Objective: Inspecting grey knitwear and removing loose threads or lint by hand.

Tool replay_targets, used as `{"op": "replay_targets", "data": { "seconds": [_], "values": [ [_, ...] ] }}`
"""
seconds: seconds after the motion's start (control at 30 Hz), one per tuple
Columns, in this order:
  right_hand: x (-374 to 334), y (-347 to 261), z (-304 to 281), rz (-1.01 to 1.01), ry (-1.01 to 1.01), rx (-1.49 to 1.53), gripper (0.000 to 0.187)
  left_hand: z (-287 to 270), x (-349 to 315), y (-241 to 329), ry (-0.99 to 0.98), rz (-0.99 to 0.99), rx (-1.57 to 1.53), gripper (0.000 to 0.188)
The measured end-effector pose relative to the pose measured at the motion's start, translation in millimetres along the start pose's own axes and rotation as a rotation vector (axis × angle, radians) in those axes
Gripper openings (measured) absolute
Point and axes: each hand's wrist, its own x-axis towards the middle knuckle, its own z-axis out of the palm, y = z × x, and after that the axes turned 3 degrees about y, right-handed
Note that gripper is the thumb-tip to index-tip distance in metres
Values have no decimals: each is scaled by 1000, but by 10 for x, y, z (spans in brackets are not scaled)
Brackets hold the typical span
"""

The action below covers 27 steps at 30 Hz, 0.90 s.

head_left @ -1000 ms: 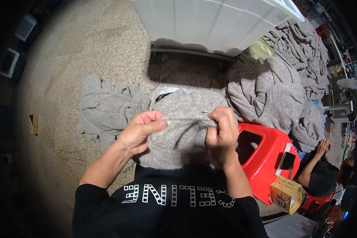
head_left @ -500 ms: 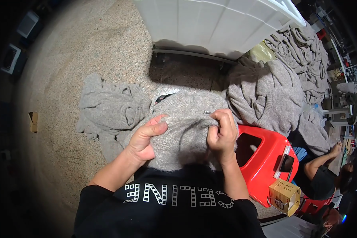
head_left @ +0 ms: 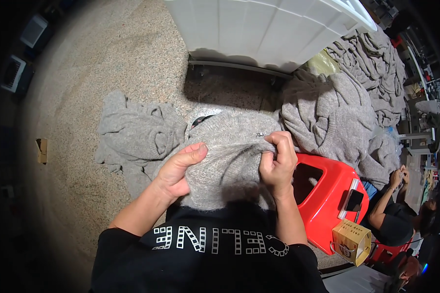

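A fuzzy grey knitted garment (head_left: 225, 166) lies over my lap, its fabric drawn up in folds between my hands. My left hand (head_left: 177, 168) grips it on the left, thumb on top and the other fingers mostly hidden beneath the knit. On the right, my right hand (head_left: 278, 161) is closed on a pinched fold with the fingers curled in. A small silvery metal piece (head_left: 261, 134) shows beside its fingertips; what it is I cannot make out. Another grey knit garment (head_left: 137, 129) is spread on the floor at the left.
A large white plastic bin (head_left: 259, 34) stands ahead. Heaps of grey knitwear (head_left: 332, 117) lie at the right. A red plastic stool (head_left: 322, 200) beside me carries a phone (head_left: 353, 200) and a yellow carton (head_left: 349, 241). Another person (head_left: 396, 219) sits at the far right.
My right hand has shifted slightly right, drawing the knit with it; the silvery piece moved along. My left hand stays put. The other person's hands have come together.
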Motion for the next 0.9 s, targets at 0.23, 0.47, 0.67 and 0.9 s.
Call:
{"op": "replay_targets", "data": {
  "seconds": [0.23,0.47,0.67,0.9],
  "values": [
    [7,-10,-5,50,36,28,28,-13,-12,0,71,-40,225,22],
    [26,-72,-56,-33,23,36,29,-76,-30,19,131,156,383,18],
    [-35,-61,48,27,-66,83,28,-15,8,-100,-146,102,-55,23],
    [-34,38,36,132,-37,69,24,-13,34,-100,-9,-77,-135,29]
  ]
}}
